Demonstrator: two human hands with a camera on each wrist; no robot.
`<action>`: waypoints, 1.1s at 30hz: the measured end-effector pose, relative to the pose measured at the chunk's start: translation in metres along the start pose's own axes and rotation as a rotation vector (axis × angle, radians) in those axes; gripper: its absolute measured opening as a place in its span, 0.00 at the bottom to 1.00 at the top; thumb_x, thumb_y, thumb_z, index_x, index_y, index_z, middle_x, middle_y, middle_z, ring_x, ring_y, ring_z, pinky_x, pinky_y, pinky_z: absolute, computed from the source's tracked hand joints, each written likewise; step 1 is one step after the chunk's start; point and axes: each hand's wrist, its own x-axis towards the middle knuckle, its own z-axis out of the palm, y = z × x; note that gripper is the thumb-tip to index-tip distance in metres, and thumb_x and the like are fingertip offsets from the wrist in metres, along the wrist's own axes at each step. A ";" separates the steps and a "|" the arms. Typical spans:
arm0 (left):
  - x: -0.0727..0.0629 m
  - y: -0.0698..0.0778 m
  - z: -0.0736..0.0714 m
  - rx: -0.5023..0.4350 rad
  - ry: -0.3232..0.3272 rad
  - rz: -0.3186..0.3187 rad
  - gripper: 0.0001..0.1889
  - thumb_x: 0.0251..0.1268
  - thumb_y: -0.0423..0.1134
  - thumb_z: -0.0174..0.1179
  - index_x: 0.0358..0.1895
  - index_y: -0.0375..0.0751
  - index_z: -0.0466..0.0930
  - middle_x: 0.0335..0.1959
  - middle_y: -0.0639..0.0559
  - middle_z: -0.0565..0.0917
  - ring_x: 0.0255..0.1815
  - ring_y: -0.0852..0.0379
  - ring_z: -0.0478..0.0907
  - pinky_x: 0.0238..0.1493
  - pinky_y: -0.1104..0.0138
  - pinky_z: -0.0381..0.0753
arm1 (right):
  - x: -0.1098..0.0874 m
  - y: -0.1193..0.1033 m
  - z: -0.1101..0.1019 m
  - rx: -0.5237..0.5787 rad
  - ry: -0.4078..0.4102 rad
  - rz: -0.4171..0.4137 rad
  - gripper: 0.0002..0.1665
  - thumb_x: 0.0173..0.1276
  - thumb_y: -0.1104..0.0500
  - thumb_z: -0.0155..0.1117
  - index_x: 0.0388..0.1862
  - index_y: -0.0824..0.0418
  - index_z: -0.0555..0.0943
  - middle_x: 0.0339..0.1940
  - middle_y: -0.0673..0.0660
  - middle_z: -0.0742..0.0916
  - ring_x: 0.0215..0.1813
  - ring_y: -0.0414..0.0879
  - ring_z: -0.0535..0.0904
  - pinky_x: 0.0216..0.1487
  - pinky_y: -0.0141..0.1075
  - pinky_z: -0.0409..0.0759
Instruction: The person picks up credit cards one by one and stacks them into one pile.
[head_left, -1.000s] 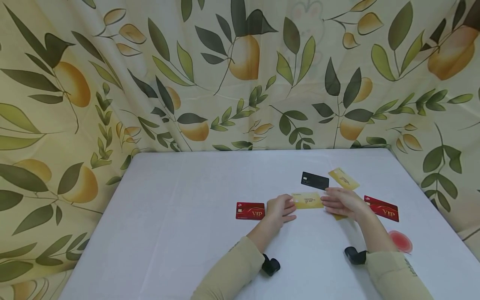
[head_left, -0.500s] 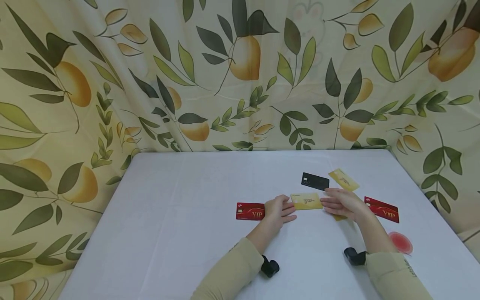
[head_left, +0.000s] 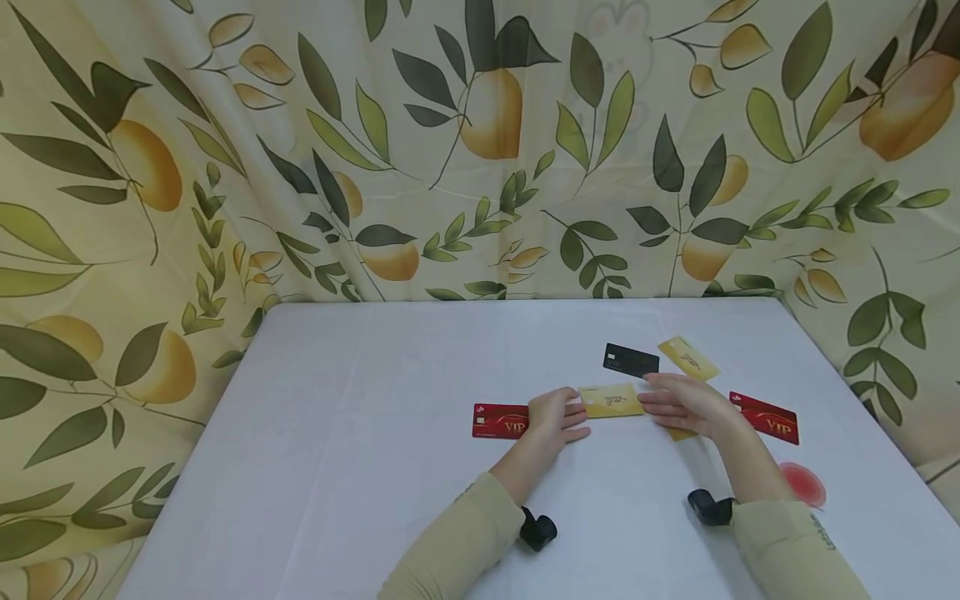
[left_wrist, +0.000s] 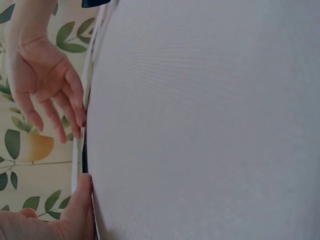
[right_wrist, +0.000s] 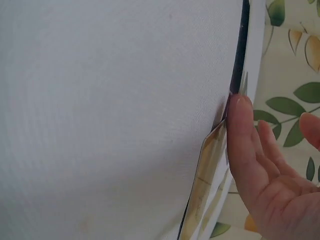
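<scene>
A gold card [head_left: 611, 401] lies flat on the white table between my two hands. My left hand [head_left: 553, 419] touches its left edge, fingers extended, and covers the right end of a red VIP card [head_left: 498, 421]. At the gold card's right edge, my right hand [head_left: 690, 404] rests with straight fingertips. A second gold card [head_left: 680, 434] lies mostly hidden under that palm; in the right wrist view this card [right_wrist: 205, 175] shows beside the fingers. The left wrist view has both the left hand [left_wrist: 72, 215] and the right hand [left_wrist: 47, 75] at table level.
Behind the right hand lie a black card [head_left: 630, 360] and another gold card [head_left: 688, 358]. A second red VIP card [head_left: 765, 418] sits right of it. A pinkish-red round item [head_left: 802, 484] is partly behind the right forearm. A patterned curtain [head_left: 450, 208] borders the table's back.
The gold card between my hands has slid slightly left, and both hands have shifted a little left with it. The other cards have not moved.
</scene>
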 end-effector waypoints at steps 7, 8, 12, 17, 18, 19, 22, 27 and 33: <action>-0.001 0.004 -0.002 0.025 -0.006 -0.005 0.14 0.60 0.39 0.57 0.46 0.35 0.75 0.32 0.43 0.84 0.36 0.49 0.83 0.36 0.56 0.83 | -0.003 0.000 0.001 0.080 -0.014 0.023 0.43 0.68 0.48 0.53 0.71 0.66 0.48 0.46 0.59 0.84 0.45 0.47 0.82 0.49 0.37 0.79; -0.001 0.004 -0.002 0.026 -0.004 0.000 0.14 0.60 0.39 0.57 0.46 0.34 0.75 0.32 0.43 0.84 0.35 0.49 0.83 0.35 0.56 0.83 | -0.003 0.001 0.001 0.096 -0.020 0.025 0.43 0.68 0.49 0.53 0.71 0.67 0.48 0.45 0.58 0.84 0.44 0.47 0.83 0.49 0.37 0.79; 0.001 0.003 -0.002 0.022 0.008 0.016 0.15 0.59 0.36 0.56 0.47 0.32 0.75 0.31 0.42 0.83 0.35 0.48 0.83 0.35 0.57 0.83 | -0.005 0.000 0.002 0.149 -0.047 0.030 0.41 0.69 0.52 0.52 0.71 0.68 0.47 0.40 0.55 0.84 0.43 0.46 0.83 0.49 0.36 0.79; 0.004 0.003 -0.004 0.030 -0.006 0.014 0.15 0.59 0.36 0.56 0.47 0.31 0.74 0.31 0.41 0.83 0.35 0.48 0.83 0.35 0.58 0.83 | -0.006 0.001 0.000 0.210 -0.083 0.036 0.36 0.71 0.56 0.50 0.69 0.71 0.52 0.37 0.53 0.85 0.42 0.46 0.83 0.50 0.36 0.79; 0.004 0.003 -0.005 0.035 -0.014 0.013 0.15 0.59 0.36 0.56 0.47 0.31 0.74 0.31 0.41 0.83 0.35 0.49 0.83 0.36 0.58 0.83 | -0.007 0.002 0.000 0.222 -0.085 0.036 0.34 0.71 0.56 0.50 0.68 0.72 0.54 0.36 0.53 0.85 0.42 0.46 0.83 0.50 0.36 0.79; 0.004 0.003 -0.005 0.042 -0.021 0.010 0.15 0.59 0.36 0.56 0.47 0.31 0.74 0.31 0.41 0.83 0.35 0.49 0.83 0.36 0.58 0.83 | -0.007 0.002 0.000 0.229 -0.088 0.035 0.31 0.70 0.57 0.49 0.67 0.72 0.57 0.36 0.54 0.85 0.42 0.46 0.83 0.50 0.36 0.79; 0.004 0.004 -0.007 0.051 -0.042 -0.005 0.15 0.59 0.36 0.56 0.47 0.31 0.74 0.32 0.41 0.82 0.35 0.48 0.83 0.36 0.58 0.83 | -0.006 0.004 0.000 0.248 -0.095 0.033 0.23 0.70 0.58 0.51 0.60 0.69 0.68 0.35 0.54 0.85 0.41 0.46 0.82 0.48 0.35 0.80; 0.002 0.004 -0.008 0.055 -0.068 -0.030 0.16 0.59 0.36 0.55 0.49 0.31 0.72 0.32 0.40 0.80 0.34 0.48 0.83 0.36 0.58 0.83 | -0.003 0.008 0.003 0.257 -0.122 0.034 0.12 0.69 0.59 0.52 0.42 0.63 0.80 0.35 0.55 0.85 0.39 0.44 0.82 0.46 0.33 0.80; 0.003 0.003 -0.009 0.038 -0.074 -0.041 0.15 0.60 0.35 0.55 0.49 0.31 0.73 0.31 0.40 0.81 0.33 0.48 0.83 0.34 0.59 0.84 | -0.003 0.009 0.009 0.212 -0.103 0.054 0.11 0.69 0.56 0.52 0.38 0.57 0.82 0.34 0.54 0.85 0.38 0.45 0.83 0.43 0.34 0.81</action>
